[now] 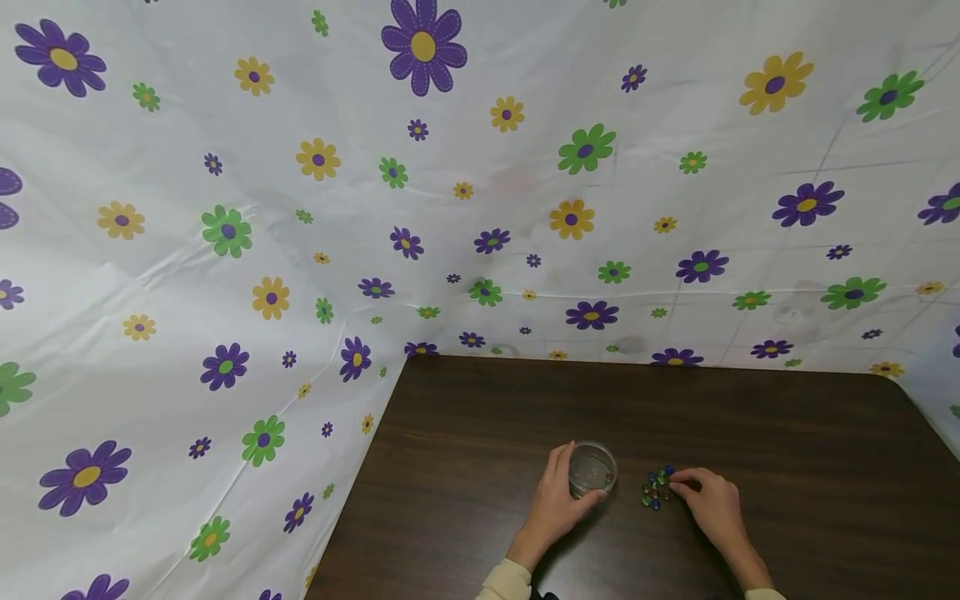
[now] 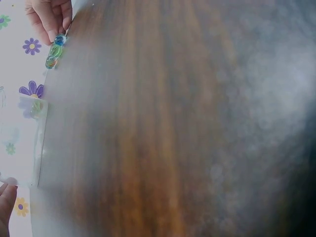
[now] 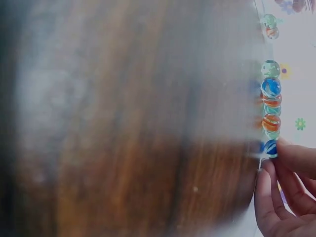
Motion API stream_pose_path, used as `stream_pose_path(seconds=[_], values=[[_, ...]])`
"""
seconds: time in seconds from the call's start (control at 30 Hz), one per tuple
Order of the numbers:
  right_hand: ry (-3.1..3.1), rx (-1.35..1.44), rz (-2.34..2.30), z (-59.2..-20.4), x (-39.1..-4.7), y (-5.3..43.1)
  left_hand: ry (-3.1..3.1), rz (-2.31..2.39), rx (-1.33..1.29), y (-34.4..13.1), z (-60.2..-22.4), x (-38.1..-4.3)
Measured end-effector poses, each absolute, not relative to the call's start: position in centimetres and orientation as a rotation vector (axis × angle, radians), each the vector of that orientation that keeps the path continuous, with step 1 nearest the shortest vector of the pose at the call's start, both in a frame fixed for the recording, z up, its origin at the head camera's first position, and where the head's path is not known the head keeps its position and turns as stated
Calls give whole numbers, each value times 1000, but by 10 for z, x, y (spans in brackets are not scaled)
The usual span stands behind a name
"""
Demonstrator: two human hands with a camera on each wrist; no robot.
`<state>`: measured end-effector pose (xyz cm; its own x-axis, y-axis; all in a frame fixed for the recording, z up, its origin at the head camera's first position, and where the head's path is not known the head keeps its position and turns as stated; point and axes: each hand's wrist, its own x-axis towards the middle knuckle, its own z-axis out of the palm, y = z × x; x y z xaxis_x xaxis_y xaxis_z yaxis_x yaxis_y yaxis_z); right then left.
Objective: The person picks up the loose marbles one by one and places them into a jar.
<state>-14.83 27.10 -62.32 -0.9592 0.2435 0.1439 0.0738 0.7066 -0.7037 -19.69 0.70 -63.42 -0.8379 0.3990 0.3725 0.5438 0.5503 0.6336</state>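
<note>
My left hand (image 1: 553,504) grips a clear round container (image 1: 592,468) standing on the dark table, fingers along its far left side and thumb at the near side. A green marble (image 3: 269,20) and an orange one (image 3: 272,32) show through its wall in the right wrist view. Right of it lies a cluster of several glass marbles (image 1: 656,488), blue, green and orange. At the cluster's right edge, my right hand (image 1: 712,502) pinches a blue marble (image 3: 270,148) between thumb and fingertips; the left wrist view shows those fingertips on a blue marble (image 2: 60,39) too.
The brown wood-grain table (image 1: 480,417) runs back to a white sheet (image 1: 510,167) with purple, green and yellow flowers, hung behind and along the left. A short gap of bare tabletop separates the container from the marbles.
</note>
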Motion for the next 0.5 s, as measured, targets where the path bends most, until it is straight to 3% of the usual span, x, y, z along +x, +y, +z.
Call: stream_pose_path(seconds=[0.5], values=[[-2563, -272, 1034, -620, -147, 266, -2606, -1165, -794, 6, -636, -197]])
